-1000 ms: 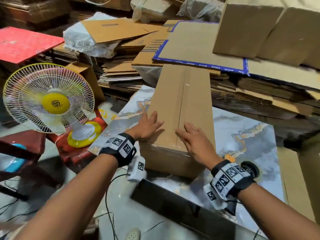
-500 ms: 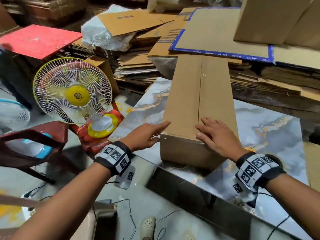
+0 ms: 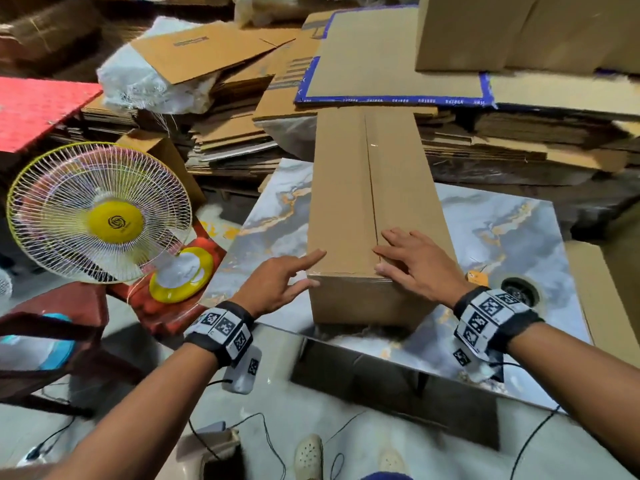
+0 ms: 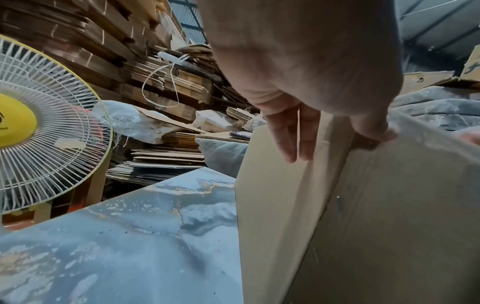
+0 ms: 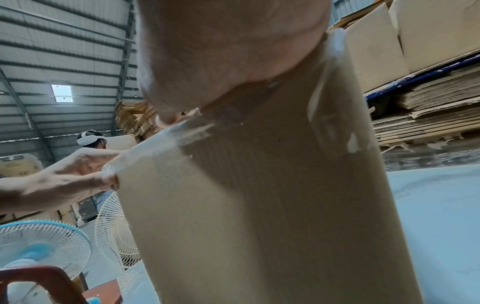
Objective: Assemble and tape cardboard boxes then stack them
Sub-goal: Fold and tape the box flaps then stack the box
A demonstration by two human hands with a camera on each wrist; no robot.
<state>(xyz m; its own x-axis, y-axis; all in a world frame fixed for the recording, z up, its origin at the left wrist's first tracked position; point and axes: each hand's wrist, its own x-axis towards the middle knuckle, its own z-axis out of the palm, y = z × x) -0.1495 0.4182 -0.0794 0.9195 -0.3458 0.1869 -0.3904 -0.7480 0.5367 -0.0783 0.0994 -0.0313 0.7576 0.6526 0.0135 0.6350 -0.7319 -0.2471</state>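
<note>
A long closed cardboard box (image 3: 374,216) lay lengthwise on the marbled tabletop (image 3: 502,230), running from the lower centre of the head view up toward the stacks of flat cardboard (image 3: 225,133) at the top. Clear tape (image 5: 166,137) glinted along the box's centre seam and over its near end.

The right hand (image 3: 420,268) lay flat on the near end of the box top, its grip spread, fingers straight and pressing down beside the seam. The left hand (image 3: 277,285) sat at the box's near left corner, grip also spread: the forefinger stretched onto the top edge while other fingers touched the left side wall. In the left wrist view its fingers (image 4: 291,133) hung straight against that wall.

A yellow-hubbed fan (image 3: 100,213) stood at the left of the frame, beside the tabletop. A blue-edged cardboard sheet (image 3: 391,64) lay on the stacks at the upper centre.
</note>
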